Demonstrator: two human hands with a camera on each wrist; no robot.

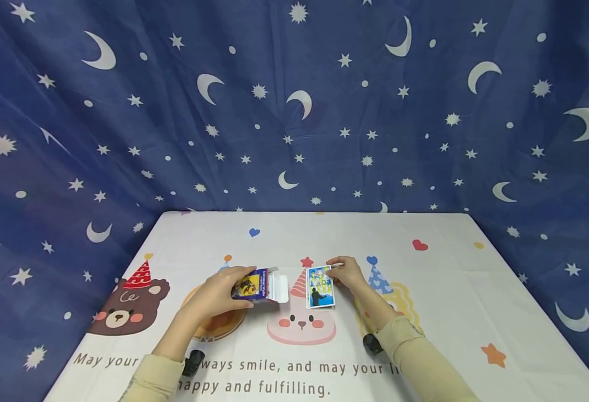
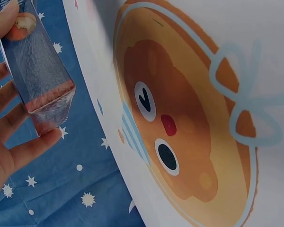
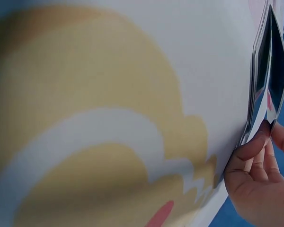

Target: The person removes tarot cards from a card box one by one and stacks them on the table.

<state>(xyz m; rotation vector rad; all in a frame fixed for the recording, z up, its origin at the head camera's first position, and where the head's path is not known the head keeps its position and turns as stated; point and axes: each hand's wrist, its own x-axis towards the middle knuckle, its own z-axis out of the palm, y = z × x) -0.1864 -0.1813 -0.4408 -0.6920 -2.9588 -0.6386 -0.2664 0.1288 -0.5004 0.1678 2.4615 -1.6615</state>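
My left hand (image 1: 217,291) grips a purple-and-yellow tarot card box (image 1: 249,286), thumb on one side and fingers on the other. Its white end flap (image 1: 281,288) stands open toward the right. In the left wrist view the box (image 2: 40,66) looks glossy, with a clear end near the fingertips. My right hand (image 1: 346,272) pinches tarot cards (image 1: 320,296) at their upper right edge. The top card shows a dark figure and yellow cups on blue. Seen from the right wrist, the thumb and fingers hold the cards (image 3: 277,61) at one end, where a gap parts them.
A white tablecloth (image 1: 455,312) with printed cartoon faces, hearts and lettering covers the table. Behind it hangs a dark blue curtain (image 1: 334,111) with moons and stars. A black wrist device (image 1: 192,363) sits by the left sleeve, another (image 1: 372,344) by the right.
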